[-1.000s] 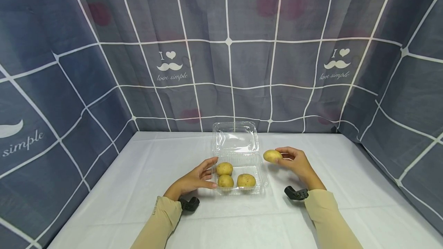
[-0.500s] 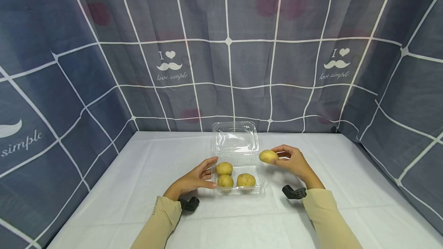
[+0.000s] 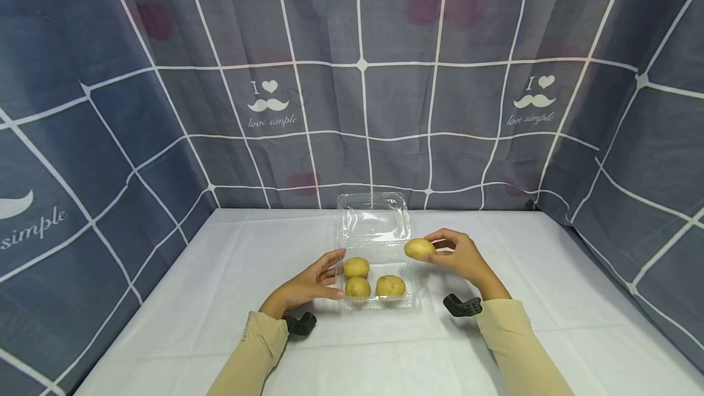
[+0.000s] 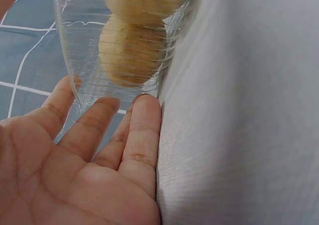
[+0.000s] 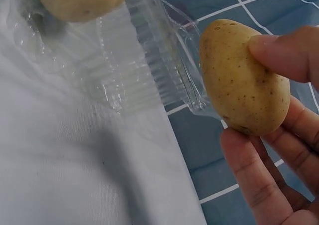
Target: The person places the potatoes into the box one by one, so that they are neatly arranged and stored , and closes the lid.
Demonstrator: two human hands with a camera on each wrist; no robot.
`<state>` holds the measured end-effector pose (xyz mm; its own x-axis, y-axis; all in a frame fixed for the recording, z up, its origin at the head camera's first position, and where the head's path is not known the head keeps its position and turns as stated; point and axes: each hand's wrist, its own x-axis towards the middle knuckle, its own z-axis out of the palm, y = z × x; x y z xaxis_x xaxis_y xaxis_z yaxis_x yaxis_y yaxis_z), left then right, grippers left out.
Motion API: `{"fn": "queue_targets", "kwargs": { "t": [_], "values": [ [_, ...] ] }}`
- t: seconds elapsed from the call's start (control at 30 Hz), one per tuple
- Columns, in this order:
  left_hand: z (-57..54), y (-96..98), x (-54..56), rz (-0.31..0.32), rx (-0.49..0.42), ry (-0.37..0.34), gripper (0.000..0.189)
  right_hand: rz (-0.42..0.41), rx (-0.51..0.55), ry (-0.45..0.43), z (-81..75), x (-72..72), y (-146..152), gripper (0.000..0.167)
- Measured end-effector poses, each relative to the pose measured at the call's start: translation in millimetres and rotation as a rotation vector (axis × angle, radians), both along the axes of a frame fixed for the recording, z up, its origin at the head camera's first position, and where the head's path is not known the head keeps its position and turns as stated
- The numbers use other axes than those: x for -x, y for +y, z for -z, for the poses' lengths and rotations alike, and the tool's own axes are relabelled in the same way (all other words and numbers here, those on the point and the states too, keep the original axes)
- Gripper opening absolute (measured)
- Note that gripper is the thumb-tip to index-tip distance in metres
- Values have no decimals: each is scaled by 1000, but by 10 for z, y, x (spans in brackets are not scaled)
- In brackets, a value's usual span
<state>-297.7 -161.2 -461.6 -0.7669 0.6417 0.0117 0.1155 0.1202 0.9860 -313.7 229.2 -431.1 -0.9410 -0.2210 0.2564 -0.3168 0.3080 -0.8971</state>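
Note:
A clear plastic clamshell box [image 3: 389,258] sits on the white table with its lid [image 3: 374,220] raised at the back. Inside are three yellow potatoes: one at the back left [image 3: 356,267], one at the front left [image 3: 357,288] and one at the front right [image 3: 391,286]. My left hand [image 3: 304,283] rests at the box's left wall, its fingers [image 4: 143,130] extended along the ribbed plastic. Between thumb and fingers, my right hand [image 3: 464,264] pinches another potato [image 5: 244,78], held above the box's back right corner. Its speckled skin faces the right wrist view.
White cloth [image 3: 220,322] covers the table around the box. Dark blue checked curtains [image 3: 396,102] hang at the back and on both sides. A black wrist camera [image 3: 301,324] is strapped on the left wrist, another black camera [image 3: 462,305] on the right.
My right hand has carried its potato leftward, from right of the box to over its back right corner. My left hand and the potatoes in the box have stayed in place.

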Motion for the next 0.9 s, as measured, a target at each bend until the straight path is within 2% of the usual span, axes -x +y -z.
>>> {"fn": "queue_targets", "kwargs": {
  "t": [0.7,0.9],
  "values": [
    [2,3,-1,5,5,3,104,-68,49,-8,-23,-32,-161,38],
    [6,2,4,6,5,6,104,-76,42,19,-14,-39,-209,38]
  ]
}}
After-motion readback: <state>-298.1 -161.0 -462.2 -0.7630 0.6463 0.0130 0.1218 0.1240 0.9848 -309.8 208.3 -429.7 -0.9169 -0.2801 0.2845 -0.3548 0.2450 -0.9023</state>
